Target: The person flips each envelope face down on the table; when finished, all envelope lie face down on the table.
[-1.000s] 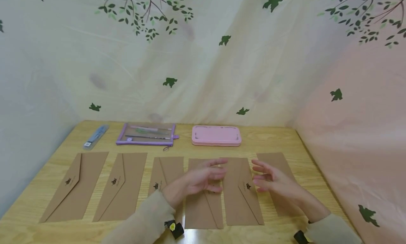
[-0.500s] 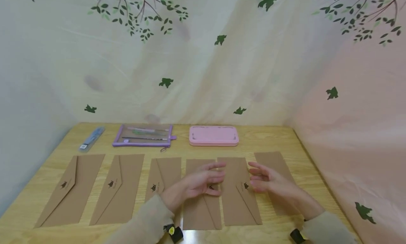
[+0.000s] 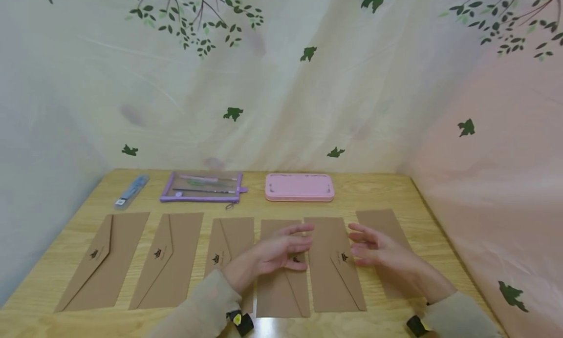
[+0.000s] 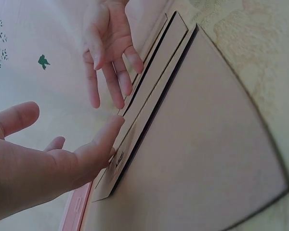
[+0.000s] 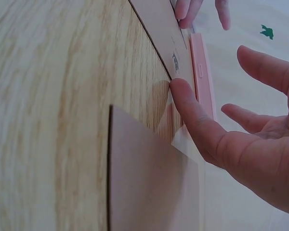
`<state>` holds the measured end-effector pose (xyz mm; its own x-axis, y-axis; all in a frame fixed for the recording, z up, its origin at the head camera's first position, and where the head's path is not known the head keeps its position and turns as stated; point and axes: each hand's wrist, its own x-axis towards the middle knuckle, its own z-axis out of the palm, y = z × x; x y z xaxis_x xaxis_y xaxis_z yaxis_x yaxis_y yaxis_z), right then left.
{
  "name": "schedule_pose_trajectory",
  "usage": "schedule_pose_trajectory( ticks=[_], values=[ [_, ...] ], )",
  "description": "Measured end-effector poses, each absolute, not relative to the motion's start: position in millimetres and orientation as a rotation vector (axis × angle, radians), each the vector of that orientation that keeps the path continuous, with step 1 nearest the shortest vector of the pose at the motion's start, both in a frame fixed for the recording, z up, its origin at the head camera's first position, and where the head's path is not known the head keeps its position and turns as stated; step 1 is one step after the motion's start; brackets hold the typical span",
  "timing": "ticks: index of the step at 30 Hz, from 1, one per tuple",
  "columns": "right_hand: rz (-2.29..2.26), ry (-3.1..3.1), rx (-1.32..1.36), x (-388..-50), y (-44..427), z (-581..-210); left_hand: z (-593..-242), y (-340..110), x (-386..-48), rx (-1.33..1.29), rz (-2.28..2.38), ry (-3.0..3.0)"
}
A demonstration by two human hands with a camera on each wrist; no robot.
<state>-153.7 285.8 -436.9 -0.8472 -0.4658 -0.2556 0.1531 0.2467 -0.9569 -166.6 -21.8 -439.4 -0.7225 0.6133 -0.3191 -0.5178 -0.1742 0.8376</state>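
Observation:
My left hand [image 3: 281, 250] is held over the fourth brown envelope [image 3: 281, 294] from the left, fingers extended and apart. Facing it, my right hand [image 3: 387, 255] hovers between the fifth envelope [image 3: 327, 279] and the rightmost one [image 3: 382, 225], its fingers loosely spread. Neither hand holds anything. In the left wrist view the palm of the right hand [image 4: 111, 38] faces the left hand [image 4: 43, 163]. The right wrist view has the right hand [image 5: 260, 134] with thumb and fingers apart. Several envelopes carry a small crown print on their flaps.
Three more envelopes lie at the left: the first [image 3: 119, 260], the second [image 3: 182, 260] and the third [image 3: 237, 235]. Behind the row are a blue packet [image 3: 132, 191], a purple-edged clear pencil pouch [image 3: 204, 186] and a pink case [image 3: 300, 187]. Patterned curtains [image 3: 281, 84] enclose the table.
The view shifts slightly and comes back. Both hands keep nearly the same place and pose, and the envelopes stay where they lie.

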Motion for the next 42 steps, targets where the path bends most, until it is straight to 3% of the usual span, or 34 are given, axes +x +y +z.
schedule_pose_trajectory(
  ticks=[42],
  values=[
    [-1.671, 1.935, -0.286, -152.9, 289.7, -434.8, -437.2, -13.5, -164.6, 0.049, 1.980, 1.363]
  ],
)
